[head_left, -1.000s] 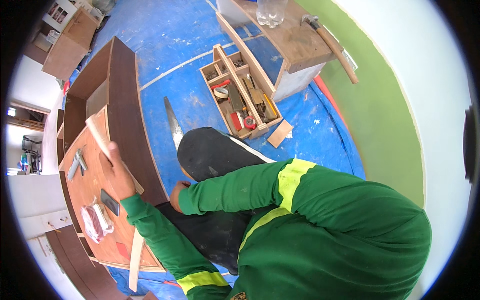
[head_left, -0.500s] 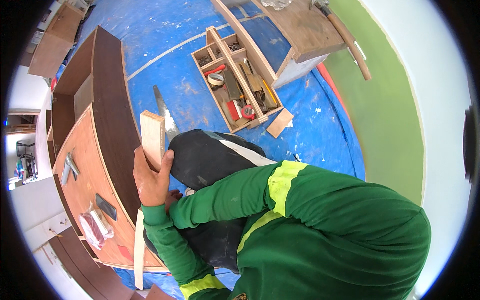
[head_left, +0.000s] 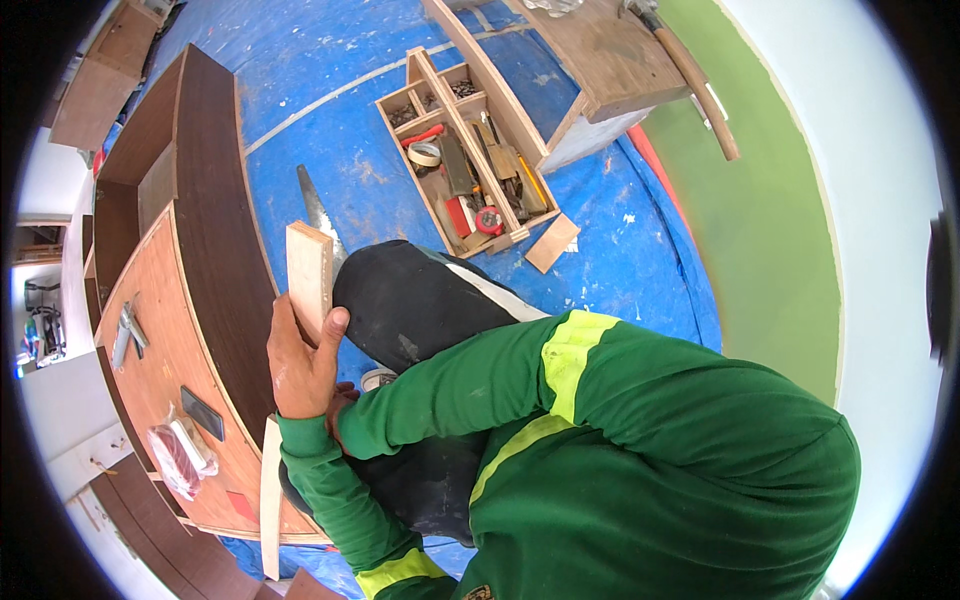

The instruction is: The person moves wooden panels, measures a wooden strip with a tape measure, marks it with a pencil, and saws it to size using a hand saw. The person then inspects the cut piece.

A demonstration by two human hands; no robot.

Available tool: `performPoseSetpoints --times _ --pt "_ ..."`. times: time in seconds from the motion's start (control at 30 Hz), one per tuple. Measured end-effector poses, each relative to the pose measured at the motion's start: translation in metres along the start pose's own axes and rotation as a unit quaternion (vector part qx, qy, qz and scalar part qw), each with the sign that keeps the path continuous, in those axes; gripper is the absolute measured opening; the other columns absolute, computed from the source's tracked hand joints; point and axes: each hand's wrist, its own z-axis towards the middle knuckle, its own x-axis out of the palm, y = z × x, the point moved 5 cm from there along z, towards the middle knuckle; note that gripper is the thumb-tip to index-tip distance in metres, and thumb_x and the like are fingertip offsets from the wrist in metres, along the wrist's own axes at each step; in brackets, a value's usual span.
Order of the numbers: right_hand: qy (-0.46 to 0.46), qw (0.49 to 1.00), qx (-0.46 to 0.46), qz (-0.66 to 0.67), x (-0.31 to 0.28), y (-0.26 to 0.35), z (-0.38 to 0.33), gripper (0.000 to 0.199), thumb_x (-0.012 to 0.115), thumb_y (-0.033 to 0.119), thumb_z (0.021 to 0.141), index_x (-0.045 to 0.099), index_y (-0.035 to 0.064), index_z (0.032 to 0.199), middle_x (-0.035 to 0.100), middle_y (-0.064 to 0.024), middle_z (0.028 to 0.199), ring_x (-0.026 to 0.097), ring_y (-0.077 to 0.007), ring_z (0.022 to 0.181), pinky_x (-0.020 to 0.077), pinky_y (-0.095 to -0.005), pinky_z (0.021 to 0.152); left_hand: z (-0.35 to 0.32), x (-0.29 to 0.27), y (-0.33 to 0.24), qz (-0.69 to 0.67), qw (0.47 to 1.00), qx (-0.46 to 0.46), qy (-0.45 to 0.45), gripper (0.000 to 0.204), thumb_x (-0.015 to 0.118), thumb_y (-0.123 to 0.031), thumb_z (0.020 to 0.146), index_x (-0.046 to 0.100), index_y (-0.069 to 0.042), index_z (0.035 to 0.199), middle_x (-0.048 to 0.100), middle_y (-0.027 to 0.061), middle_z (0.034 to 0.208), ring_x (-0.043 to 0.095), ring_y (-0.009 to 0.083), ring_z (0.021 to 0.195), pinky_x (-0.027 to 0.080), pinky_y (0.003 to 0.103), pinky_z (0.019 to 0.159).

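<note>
My left hand (head_left: 300, 365) grips the lower end of a short pale plywood piece (head_left: 308, 268) and holds it upright over my black-trousered knee (head_left: 430, 300). The piece stands just right of the dark curved edge of a brown wooden cabinet (head_left: 215, 250). My right hand (head_left: 345, 402) is mostly hidden behind my left wrist, with only a few fingers showing against the green sleeve. What those fingers hold, if anything, is hidden.
A hand saw (head_left: 315, 210) lies on the blue tarp beyond the piece. A wooden toolbox (head_left: 420, 75) with several tools, a small wood offcut (head_left: 552, 243) and a wooden bench (head_left: 600, 60) lie further off. Pliers (head_left: 128, 330), a dark phone (head_left: 208, 413) and a plastic bag (head_left: 180, 455) rest on the cabinet; a wood strip (head_left: 270, 495) leans by it.
My left hand has lifted the plywood piece off the cabinet top and brought it right, upright over my knee. My right hand has moved in against my left wrist.
</note>
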Motion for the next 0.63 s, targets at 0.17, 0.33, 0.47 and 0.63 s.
performPoseSetpoints --times 0.17,0.33,0.47,0.63 --pt "0.008 1.0 -0.004 0.0 0.006 0.002 0.01 0.053 0.091 0.032 0.083 0.077 0.0195 0.133 0.074 -0.0086 0.129 0.069 -0.0359 0.115 0.0546 -0.0616 0.092 0.0 0.005 0.003 0.024 1.0 0.008 0.002 0.074 0.073 -0.062 0.101 0.061 0.006 0.13 0.071 0.0246 0.106 0.072 0.0356 0.098 0.056 0.048 0.089" --pt "0.01 1.0 -0.009 -0.003 0.009 0.008 0.02 0.058 0.094 0.033 0.081 0.076 0.0218 0.135 0.074 -0.0067 0.134 0.068 -0.0348 0.119 0.0551 -0.0613 0.094 0.0 0.008 0.006 0.022 1.0 0.013 0.006 0.075 0.071 -0.062 0.102 0.061 0.006 0.131 0.07 0.0254 0.106 0.072 0.0361 0.099 0.056 0.048 0.089" --pt "0.013 1.0 -0.012 -0.001 0.011 0.01 0.025 0.062 0.097 0.034 0.08 0.076 0.0237 0.137 0.073 -0.0052 0.137 0.067 -0.0338 0.123 0.0554 -0.0611 0.096 0.001 0.007 0.007 0.005 0.998 -0.025 0.057 0.079 0.067 -0.062 0.105 0.057 0.008 0.142 0.069 0.0326 0.12 0.07 0.0428 0.116 0.053 0.05 0.1" --pt "0.01 1.0 -0.011 -0.007 0.015 0.015 0.039 0.066 0.099 0.035 0.078 0.075 0.0256 0.139 0.072 -0.0036 0.141 0.066 -0.0329 0.126 0.0558 -0.0609 0.097 0.002 0.008 0.006 0.008 0.998 -0.024 0.064 0.078 0.066 -0.063 0.105 0.057 0.006 0.141 0.069 0.0317 0.121 0.07 0.0427 0.115 0.052 0.051 0.101"
